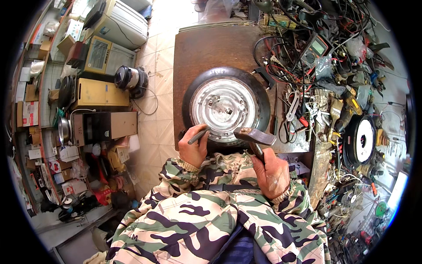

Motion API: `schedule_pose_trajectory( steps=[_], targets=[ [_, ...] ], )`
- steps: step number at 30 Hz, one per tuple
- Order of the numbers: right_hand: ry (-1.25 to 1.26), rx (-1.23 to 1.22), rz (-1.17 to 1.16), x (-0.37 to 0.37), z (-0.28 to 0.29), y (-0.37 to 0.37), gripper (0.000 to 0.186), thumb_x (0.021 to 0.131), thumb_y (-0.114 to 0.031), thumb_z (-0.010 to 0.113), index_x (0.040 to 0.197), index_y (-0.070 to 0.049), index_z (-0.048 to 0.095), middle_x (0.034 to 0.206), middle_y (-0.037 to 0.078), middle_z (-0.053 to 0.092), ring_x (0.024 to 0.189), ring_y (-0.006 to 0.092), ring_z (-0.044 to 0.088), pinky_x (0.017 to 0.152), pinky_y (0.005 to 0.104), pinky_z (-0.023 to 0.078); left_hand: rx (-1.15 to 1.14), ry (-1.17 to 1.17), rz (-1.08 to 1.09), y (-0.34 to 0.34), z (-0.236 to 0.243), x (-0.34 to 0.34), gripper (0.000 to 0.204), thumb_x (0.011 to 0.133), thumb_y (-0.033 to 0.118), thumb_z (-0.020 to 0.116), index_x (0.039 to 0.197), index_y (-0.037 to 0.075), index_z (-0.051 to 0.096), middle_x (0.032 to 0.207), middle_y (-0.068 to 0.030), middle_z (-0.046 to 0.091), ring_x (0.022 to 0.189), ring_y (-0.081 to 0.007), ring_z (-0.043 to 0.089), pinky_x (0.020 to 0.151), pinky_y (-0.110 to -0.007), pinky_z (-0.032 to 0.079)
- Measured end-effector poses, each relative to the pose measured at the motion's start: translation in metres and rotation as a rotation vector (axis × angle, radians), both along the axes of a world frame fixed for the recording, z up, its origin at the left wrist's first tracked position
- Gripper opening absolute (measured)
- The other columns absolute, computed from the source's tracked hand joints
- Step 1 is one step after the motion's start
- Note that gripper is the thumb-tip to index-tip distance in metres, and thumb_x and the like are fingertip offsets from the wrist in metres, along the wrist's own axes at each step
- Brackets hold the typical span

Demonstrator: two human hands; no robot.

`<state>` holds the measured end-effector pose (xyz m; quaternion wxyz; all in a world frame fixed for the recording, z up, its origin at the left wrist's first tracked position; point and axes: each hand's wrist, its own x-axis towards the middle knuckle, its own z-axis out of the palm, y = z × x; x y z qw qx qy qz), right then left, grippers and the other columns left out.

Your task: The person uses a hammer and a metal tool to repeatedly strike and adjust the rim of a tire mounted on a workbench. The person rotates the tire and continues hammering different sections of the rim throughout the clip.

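Observation:
A round dark pan-like body (263, 99) lies on the wooden bench, with a silvery ringed metal disc (224, 97) facing up inside it. Small metal fittings stand out near the disc's middle. At its near left edge, my left hand (192, 147) is closed round a short dark metal bar, like a chisel or punch (199, 135). My right hand (271, 174) grips the handle of a hammer (256, 136). The hammer's head is raised over the near right rim of the dark body. Whether the bar's tip touches the rim, I cannot make out.
The brown bench top (211, 46) extends beyond the disc. Cables, a multimeter (317, 47), pliers and many hand tools crowd the right side. A black-rimmed round part (364, 140) stands farther right. On the left are appliances, a cooker pot (128, 78) and loaded shelves.

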<state>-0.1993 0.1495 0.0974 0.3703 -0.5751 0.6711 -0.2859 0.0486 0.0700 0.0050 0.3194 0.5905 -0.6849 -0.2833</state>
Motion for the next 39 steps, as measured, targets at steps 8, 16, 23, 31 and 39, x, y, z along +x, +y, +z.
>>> schedule_pose_trajectory(
  steps=[8,16,23,31,39],
  targets=[
    [0.02,0.032,0.163,-0.021,-0.001,-0.023,0.02,0.098,-0.018,0.073,0.107,-0.005,0.06,0.082,0.022,0.069,0.075,0.0463,0.069,0.063,0.0513,0.053,-0.02,-0.07,-0.002,0.001,0.002,-0.005,0.021,0.096,0.007,0.072,0.115,0.001,0.071,0.108,-0.019,0.075,0.101,-0.0382,0.073,0.088,-0.042,0.059],
    [0.041,-0.032,0.372,-0.027,0.003,-0.057,0.024,0.097,-0.013,0.073,0.118,-0.006,0.062,0.088,0.02,0.071,0.077,0.0439,0.07,0.065,0.0478,0.055,-0.004,-0.123,-0.021,-0.002,0.007,-0.006,0.021,0.095,0.007,0.072,0.116,0.003,0.07,0.11,-0.0178,0.074,0.101,-0.038,0.073,0.086,-0.042,0.06],
    [-0.009,-0.163,0.327,-0.027,0.02,-0.088,0.019,0.097,-0.012,0.074,0.109,-0.003,0.062,0.085,0.018,0.07,0.073,0.0404,0.07,0.06,0.0462,0.054,-0.035,-0.123,0.112,0.004,0.007,-0.023,0.02,0.095,0.003,0.072,0.115,0.0,0.07,0.108,-0.0192,0.074,0.097,-0.0383,0.074,0.084,-0.04,0.06],
    [-0.01,-0.159,0.377,-0.022,0.009,-0.086,0.019,0.097,-0.011,0.073,0.109,-0.003,0.062,0.089,0.018,0.072,0.073,0.0396,0.071,0.06,0.0446,0.055,0.091,0.097,0.185,0.008,0.007,-0.014,0.021,0.094,0.004,0.074,0.114,0.0,0.071,0.109,-0.0192,0.075,0.1,-0.0379,0.074,0.089,-0.042,0.059],
    [-0.014,-0.161,0.369,-0.024,0.004,-0.087,0.019,0.097,-0.011,0.073,0.109,-0.003,0.06,0.089,0.018,0.072,0.074,0.0399,0.071,0.06,0.0457,0.055,0.047,-0.018,0.133,0.005,0.002,-0.015,0.02,0.095,0.004,0.073,0.115,0.0,0.071,0.108,-0.0194,0.075,0.098,-0.0368,0.075,0.085,-0.04,0.06]
  ],
)
